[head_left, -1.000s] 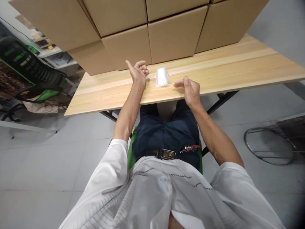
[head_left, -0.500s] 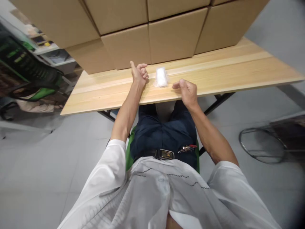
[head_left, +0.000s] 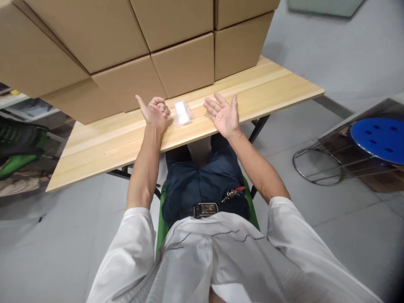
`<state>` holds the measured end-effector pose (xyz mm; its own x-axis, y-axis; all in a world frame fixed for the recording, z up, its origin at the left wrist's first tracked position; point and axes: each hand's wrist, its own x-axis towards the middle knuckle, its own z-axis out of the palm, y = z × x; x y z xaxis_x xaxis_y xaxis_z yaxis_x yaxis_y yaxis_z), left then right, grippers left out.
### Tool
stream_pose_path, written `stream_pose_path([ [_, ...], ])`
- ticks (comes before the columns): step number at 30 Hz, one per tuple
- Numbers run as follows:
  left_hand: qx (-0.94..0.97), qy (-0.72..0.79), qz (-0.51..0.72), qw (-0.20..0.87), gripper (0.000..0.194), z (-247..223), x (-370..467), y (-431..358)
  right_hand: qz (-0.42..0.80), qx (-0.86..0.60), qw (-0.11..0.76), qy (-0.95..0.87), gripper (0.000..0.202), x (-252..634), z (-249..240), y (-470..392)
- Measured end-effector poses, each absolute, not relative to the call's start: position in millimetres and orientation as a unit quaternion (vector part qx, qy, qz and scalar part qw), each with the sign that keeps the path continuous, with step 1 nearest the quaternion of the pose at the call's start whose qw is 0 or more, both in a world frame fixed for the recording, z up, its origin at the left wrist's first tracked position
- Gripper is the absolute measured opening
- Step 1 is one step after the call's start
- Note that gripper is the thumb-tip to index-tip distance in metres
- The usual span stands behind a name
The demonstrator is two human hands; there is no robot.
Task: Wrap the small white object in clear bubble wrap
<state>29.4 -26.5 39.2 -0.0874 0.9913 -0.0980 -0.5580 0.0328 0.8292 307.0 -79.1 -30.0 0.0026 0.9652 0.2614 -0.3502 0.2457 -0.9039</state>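
Observation:
A small white item in clear plastic wrap (head_left: pixel 182 112) lies on the light wooden table (head_left: pixel 110 143), between my two hands. Just left of it is my left hand (head_left: pixel 155 112), palm up, thumb stretched out and fingers loosely curled, holding nothing. On the other side my right hand (head_left: pixel 223 114) is turned palm up with its fingers spread and nothing in it. Neither hand touches the wrapped item.
Stacked cardboard boxes (head_left: pixel 183 63) stand along the table's far side. A blue round stool (head_left: pixel 378 136) and a metal ring frame are at the right. A black and green chair (head_left: pixel 22 139) is at the left.
The view has swung to the right, bringing the blue stool into sight. My right hand has turned palm up and its fingers have spread. The wrapped item still lies on the table.

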Motion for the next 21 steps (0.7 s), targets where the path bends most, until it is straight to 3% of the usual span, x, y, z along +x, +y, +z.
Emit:
stream_pose_path([
  [21,0.341,0.38,0.633,0.582,0.099,48.9,37.9,-30.1,0.587,-0.281,0.661,-0.374,0.113,307.3,-28.3,-80.2],
])
